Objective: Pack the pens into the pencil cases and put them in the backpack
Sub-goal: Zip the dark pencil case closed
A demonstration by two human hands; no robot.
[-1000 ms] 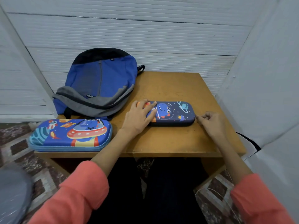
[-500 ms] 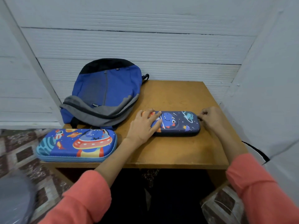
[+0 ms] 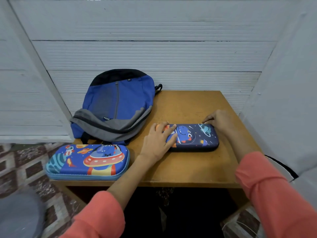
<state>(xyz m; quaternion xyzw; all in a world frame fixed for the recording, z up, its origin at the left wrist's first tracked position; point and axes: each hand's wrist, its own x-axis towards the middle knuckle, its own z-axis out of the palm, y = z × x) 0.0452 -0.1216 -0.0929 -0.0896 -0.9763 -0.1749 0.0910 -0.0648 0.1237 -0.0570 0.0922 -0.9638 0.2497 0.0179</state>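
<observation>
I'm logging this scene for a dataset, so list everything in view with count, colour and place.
table: 1, brown wood, centre
backpack: 1, blue, grey and black, back left of the table
navy pencil case: 1, dark navy with cartoon print, centre right of the table
blue pencil case: 1, bright blue with UFO print, front left corner of the table
wall: white panels, behind
floor: brown and white patterned tiles, lower left
left hand: 1, flat on the navy pencil case's left end
right hand: 1, fingers curled at its far right edge
sleeves: 2, coral, bottom
</observation>
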